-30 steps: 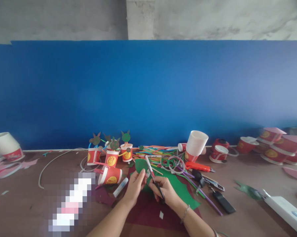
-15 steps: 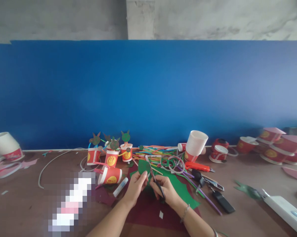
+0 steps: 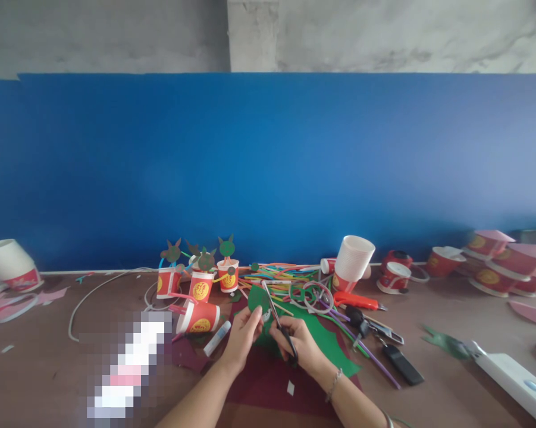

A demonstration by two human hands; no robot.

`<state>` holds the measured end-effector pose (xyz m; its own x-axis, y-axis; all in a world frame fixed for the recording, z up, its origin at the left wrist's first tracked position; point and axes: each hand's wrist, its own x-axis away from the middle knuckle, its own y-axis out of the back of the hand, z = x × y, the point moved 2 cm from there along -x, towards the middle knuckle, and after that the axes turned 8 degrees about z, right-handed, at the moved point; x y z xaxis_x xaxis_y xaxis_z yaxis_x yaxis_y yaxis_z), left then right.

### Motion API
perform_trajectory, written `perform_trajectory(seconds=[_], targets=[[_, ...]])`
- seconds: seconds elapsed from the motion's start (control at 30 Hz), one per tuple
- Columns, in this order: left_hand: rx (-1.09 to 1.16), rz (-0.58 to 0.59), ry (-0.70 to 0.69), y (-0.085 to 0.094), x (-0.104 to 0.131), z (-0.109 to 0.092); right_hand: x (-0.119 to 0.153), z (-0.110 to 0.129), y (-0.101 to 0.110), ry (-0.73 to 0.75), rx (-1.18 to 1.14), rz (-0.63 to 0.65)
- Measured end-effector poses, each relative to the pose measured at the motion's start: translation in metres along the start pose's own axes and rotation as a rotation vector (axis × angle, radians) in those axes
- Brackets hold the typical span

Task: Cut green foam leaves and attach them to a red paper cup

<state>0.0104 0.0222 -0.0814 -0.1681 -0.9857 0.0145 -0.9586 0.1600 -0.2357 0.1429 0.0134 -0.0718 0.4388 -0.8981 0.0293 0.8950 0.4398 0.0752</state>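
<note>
My left hand pinches a small piece of green paper between thumb and fingers. In my right hand is a pair of scissors with dark handles, its blades pointing up and away, right beside the green piece. Whether the blades touch the paper I cannot tell. Under both hands lie a larger green sheet with cut edges and a dark red sheet. A glue stick rests left of my left hand.
Red paper cups with green animal heads stand at the back left. Behind my hands lie colourful pipe cleaners. To the right are a stack of white cups, an orange cutter, keys with a black fob and a white device.
My left hand and the green piece have shifted slightly up and to the left. The right hand with the scissors stays almost in place.
</note>
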Motion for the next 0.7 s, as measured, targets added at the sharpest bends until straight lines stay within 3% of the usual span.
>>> perform_trajectory(seconds=[0.7], targets=[[0.096,-0.129,-0.003,0.0026,-0.0025,0.002,-0.0023,-0.0055,0.0006,-0.002,0.028,0.014]])
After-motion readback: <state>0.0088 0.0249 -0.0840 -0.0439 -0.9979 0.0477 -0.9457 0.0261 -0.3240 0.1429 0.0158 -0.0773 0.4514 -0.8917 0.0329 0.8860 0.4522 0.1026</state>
